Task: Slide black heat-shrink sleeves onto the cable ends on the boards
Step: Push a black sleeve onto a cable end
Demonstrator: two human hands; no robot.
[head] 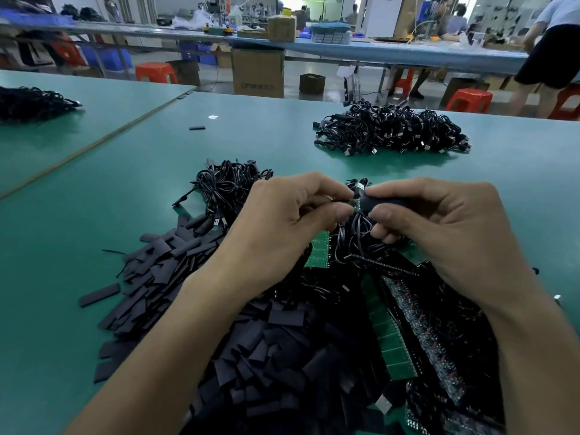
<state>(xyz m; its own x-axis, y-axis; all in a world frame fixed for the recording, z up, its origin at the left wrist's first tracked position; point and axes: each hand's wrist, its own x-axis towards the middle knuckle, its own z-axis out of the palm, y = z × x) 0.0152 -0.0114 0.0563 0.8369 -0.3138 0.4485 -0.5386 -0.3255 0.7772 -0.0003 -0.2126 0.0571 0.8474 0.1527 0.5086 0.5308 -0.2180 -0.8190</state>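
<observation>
a black sleeve (pixel 375 203), pinched in my right hand (pixel 439 227), meets the green board end (pixel 355 205) my left hand (pixel 292 221) pinches, both hands close together above the desk's (pixel 94 215) middle; i judge it best to keep the sleeve's mouth square and push straight. loose sleeves (pixel 257 340) heap toward the near edge, in no bin; a cardboard box (pixel 258 73) beyond the far edge hides its contents.

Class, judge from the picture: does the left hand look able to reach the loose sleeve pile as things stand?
Probably yes, once freed. The left hand pinches a board end, but the sleeve pile lies uncovered right beside its wrist, with nothing between.
</observation>
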